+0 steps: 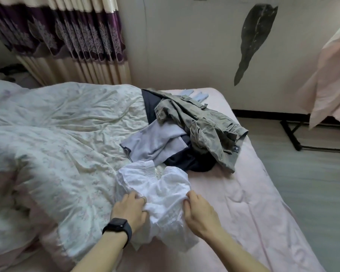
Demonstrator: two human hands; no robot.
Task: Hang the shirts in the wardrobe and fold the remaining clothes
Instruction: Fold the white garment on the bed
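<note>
— Nearest the lens, the left hand (129, 206) and the right hand (197, 212) are sitting at bottom centre. What are they doing?

— The left hand, with a black watch (117, 228) on the wrist and a ring (143, 199) on one finger, is gripping the left side of the white garment (165, 193), fingers curled into the cloth. The right hand is pinching a fold on its right side.

— And where is the garment lying?

— It is lying crumpled on the pink sheet (243, 203), lower centre, its left edge overlapping the floral quilt (57, 134) (what kind of garment, I cannot tell). Its long axis is running from the bottom of the frame upward, the gathered, elastic-looking end pointing up toward the pile.

— What pile?

— Just above it, mid-frame: a lavender piece (157, 142), a dark navy one (190, 160) lying beneath, and a grey-green cargo garment (200, 122) sprawling over both toward the upper right.
</note>
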